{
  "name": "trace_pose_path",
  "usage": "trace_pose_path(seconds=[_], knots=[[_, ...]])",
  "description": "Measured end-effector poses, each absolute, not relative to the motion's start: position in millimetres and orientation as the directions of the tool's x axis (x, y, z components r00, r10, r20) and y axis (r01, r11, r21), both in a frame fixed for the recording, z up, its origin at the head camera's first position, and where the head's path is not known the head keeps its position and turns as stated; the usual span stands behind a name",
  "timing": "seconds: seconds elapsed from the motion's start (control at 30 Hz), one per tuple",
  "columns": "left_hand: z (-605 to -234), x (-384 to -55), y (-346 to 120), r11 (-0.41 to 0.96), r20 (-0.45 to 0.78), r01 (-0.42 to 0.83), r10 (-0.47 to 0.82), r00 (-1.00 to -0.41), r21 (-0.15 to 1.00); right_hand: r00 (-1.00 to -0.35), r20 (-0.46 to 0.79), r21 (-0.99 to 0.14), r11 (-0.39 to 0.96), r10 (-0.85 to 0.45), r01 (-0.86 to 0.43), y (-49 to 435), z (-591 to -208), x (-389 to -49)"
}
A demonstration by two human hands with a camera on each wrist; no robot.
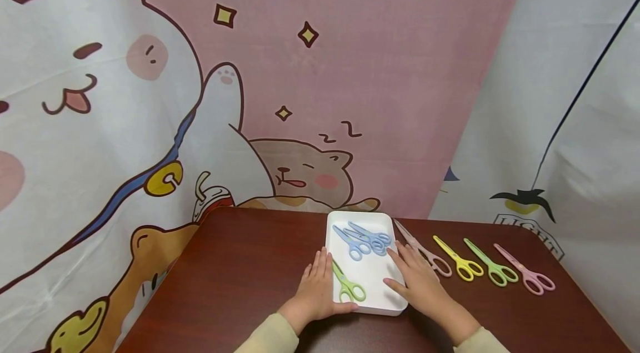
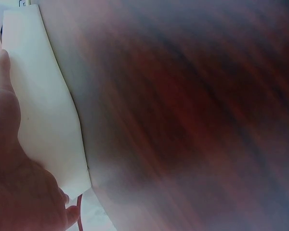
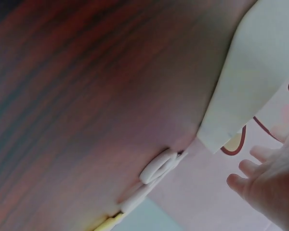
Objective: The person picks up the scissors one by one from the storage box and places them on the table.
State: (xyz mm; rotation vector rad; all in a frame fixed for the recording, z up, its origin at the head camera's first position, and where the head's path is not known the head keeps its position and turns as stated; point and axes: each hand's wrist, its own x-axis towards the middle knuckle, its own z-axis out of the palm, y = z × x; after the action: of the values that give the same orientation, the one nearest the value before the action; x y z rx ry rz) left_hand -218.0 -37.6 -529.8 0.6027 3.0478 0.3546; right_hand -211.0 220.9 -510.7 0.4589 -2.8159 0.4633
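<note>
A white tray (image 1: 375, 288) lies on the table between both hands. In its far half are blue scissors (image 1: 356, 250) in an overlapping cluster. Green scissors (image 1: 354, 289) lie near its front left corner, partly hidden by the left hand. My left hand (image 1: 316, 290) is along the tray's left side with fingers extended, its thumb stretched across the near edge. At the right side, my right hand (image 1: 419, 281) has its fingers spread over the rim. The left wrist view shows the tray's outer wall (image 2: 48, 101) beside the hand; in the right wrist view, fingers (image 3: 250, 168) show near the tray's end.
Right of the tray, pale pink scissors (image 1: 442, 266), yellow scissors (image 1: 468, 270), green scissors (image 1: 501, 274) and pink scissors (image 1: 535, 281) lie in a row on the dark brown table (image 1: 240, 281). A cartoon-printed cloth (image 1: 390, 92) hangs behind the table's far edge.
</note>
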Motion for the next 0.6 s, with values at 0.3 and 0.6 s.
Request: trace_pose_path(seconds=[0.3,0.6], knots=[[-533,-220,-37,0.902,0.028,0.374,0.377,-0.926,0.217,-0.905,0.296,-0.296,0.871,-0.306,-0.391,205,-506,-212],[-534,-221,-37,0.902,0.031,0.380,0.382,-0.924,0.207,-0.880,0.314,-0.322,0.832,-0.357,-0.453,185,-508,-214]])
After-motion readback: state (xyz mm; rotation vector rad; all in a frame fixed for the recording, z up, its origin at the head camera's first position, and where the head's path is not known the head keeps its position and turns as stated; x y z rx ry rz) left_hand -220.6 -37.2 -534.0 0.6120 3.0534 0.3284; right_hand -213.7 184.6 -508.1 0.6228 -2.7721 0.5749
